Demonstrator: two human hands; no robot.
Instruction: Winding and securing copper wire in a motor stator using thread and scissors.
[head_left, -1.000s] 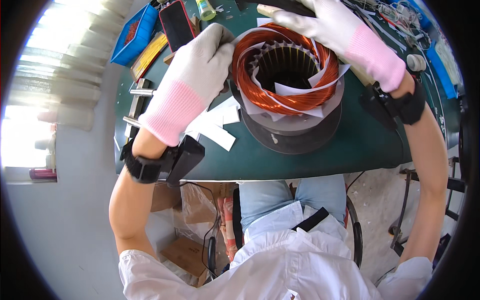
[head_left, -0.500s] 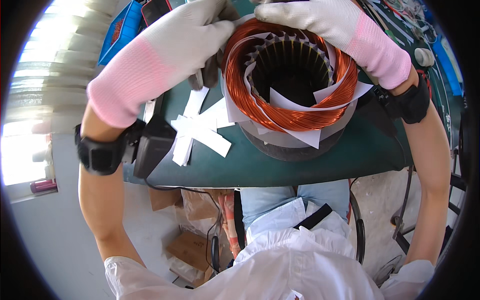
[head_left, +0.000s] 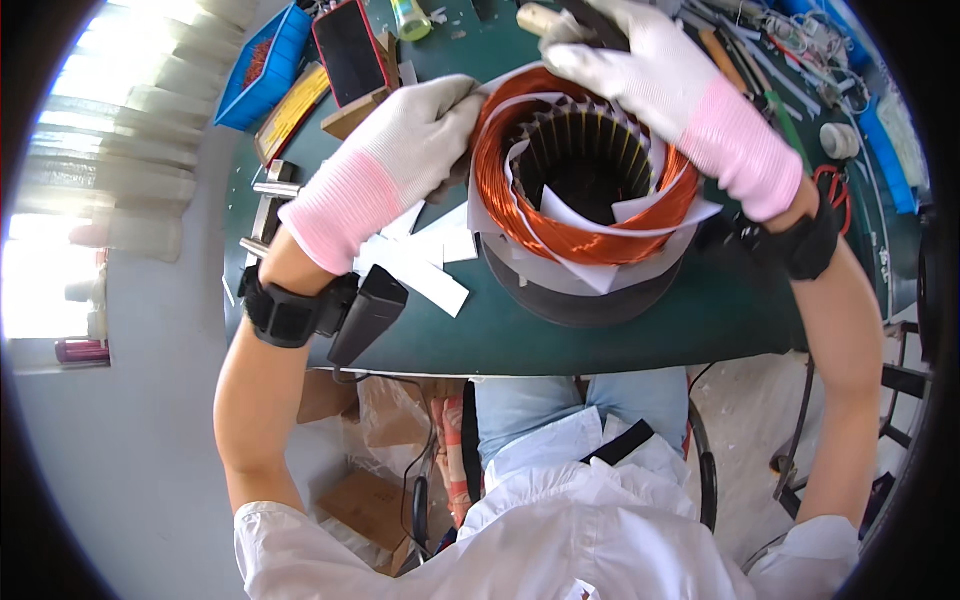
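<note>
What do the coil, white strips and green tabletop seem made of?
Coil: probably coated copper wire; its fine orange strands look glossy. White strips: matte paper or thin film, flat with crisp edges; I can't tell which. Green tabletop: perhaps a rubber or vinyl covering, smooth and evenly coloured.

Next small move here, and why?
Probably tuck back the white paper flap with the left hand: the flap juts into the opening of the copper coil, and that hand is at the coil's left edge.
</note>
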